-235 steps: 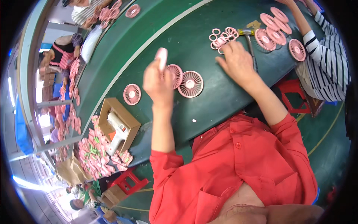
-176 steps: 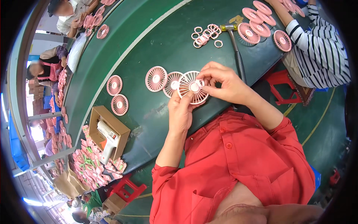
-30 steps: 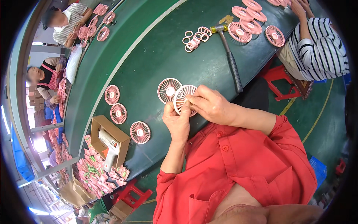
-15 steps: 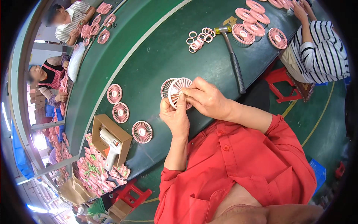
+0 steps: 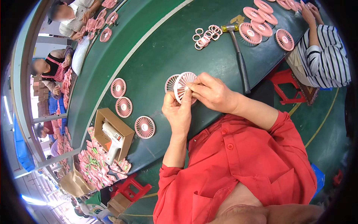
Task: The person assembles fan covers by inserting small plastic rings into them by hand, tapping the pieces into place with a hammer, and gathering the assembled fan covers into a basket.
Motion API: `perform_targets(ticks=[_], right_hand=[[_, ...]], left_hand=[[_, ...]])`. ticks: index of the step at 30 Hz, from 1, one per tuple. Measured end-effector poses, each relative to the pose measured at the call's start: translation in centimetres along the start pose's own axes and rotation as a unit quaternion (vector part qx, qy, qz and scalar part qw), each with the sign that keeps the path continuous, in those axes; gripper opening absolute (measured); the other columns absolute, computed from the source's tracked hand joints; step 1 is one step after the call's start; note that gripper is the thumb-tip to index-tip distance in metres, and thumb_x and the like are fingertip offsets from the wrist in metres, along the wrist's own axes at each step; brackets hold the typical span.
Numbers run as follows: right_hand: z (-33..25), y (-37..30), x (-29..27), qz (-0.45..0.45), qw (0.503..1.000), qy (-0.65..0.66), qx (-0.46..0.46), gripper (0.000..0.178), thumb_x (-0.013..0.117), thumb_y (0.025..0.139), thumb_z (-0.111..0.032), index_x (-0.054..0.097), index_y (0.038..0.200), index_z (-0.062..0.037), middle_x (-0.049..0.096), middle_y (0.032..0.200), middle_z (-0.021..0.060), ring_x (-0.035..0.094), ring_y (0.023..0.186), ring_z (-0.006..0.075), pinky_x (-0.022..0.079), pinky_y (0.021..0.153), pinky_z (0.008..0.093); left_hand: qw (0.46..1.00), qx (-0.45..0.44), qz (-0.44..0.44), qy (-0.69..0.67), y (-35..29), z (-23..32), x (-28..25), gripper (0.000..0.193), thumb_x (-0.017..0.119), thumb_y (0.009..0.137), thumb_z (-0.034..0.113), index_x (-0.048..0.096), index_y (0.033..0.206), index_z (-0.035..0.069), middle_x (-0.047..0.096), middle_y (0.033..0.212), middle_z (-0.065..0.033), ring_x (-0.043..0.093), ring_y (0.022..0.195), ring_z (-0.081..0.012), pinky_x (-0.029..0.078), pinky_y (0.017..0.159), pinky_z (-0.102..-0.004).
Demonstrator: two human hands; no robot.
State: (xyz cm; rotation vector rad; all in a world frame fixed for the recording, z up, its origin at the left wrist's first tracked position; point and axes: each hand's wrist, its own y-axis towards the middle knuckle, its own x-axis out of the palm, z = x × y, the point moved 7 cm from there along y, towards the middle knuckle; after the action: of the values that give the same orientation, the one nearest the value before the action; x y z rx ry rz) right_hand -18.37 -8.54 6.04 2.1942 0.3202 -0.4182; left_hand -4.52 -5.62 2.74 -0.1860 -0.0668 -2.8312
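A round pink slatted fan cover [image 5: 183, 83] is held tilted above the green table, gripped by both hands. My left hand [image 5: 176, 109] pinches its lower left rim, the thumb reaching up toward the middle. At its centre my right hand [image 5: 211, 91] presses finger and thumb together; whatever small piece may be between them is hidden. Behind it, partly covered, is another pink fan cover [image 5: 170, 83]. To the left lie three more covers, the nearest one [image 5: 144, 127] beside a cardboard box.
The cardboard box [image 5: 127, 143] holds a white tool [image 5: 112, 136], with a heap of pink parts [image 5: 96, 164] beside it. Farther off are pink rings [image 5: 203, 42], a hammer [image 5: 241, 63] and several covers [image 5: 250, 33]. A person in stripes [image 5: 324, 56] sits at right; others work across the table.
The view has shifted slightly, so the table things appear moved. Both hands keep hold of the fan cover, which is now turned more edge-on.
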Motion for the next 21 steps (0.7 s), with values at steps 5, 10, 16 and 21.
perform_targets(ticks=[5,10,16,21], right_hand=[[0.4,-0.6,0.2,0.037,0.995,0.016,0.088,0.031,0.074,0.074,0.005,0.066,0.105,0.0057,0.057,0.088,0.012,0.062,0.075,0.0242,0.052,0.063,0.0324],[0.5,-1.0,0.4,0.061,0.993,0.011,0.101,0.026,0.073,0.077,0.0,0.066,0.102,0.0015,0.056,0.088,0.0111,0.063,0.074,0.0277,0.053,0.064,0.0367],[7.7,1.2,-4.9,0.029,0.975,-0.196,0.099,0.021,0.071,0.078,-0.007,0.062,0.097,-0.0046,0.06,0.095,0.0138,0.061,0.087,0.0324,0.052,0.076,0.0403],[14.2,2.8,-6.4,-0.042,0.941,-0.313,0.118,0.036,0.073,0.074,-0.014,0.062,0.108,-0.009,0.057,0.101,0.0102,0.06,0.099,0.0299,0.053,0.079,0.0416]], left_hand=[[0.996,0.065,0.031,0.045,0.0,0.0,0.3,0.02,0.068,0.091,0.002,0.052,0.08,0.005,0.065,0.081,-0.0048,0.059,0.067,-0.0063,0.052,0.059,-0.0222],[0.991,0.074,0.037,0.102,0.3,-0.9,-0.5,0.022,0.069,0.09,0.003,0.052,0.077,0.005,0.064,0.078,-0.0039,0.058,0.064,-0.0058,0.051,0.054,-0.0218],[0.766,0.359,0.079,0.527,3.4,4.6,-4.8,0.01,0.071,0.081,0.002,0.067,0.089,0.001,0.066,0.082,-0.0077,0.059,0.068,-0.0178,0.049,0.064,-0.0301],[0.693,0.294,0.085,0.653,6.8,1.5,-12.7,0.024,0.065,0.077,-0.004,0.065,0.101,0.001,0.068,0.1,-0.0154,0.064,0.089,-0.0334,0.052,0.079,-0.0433]])
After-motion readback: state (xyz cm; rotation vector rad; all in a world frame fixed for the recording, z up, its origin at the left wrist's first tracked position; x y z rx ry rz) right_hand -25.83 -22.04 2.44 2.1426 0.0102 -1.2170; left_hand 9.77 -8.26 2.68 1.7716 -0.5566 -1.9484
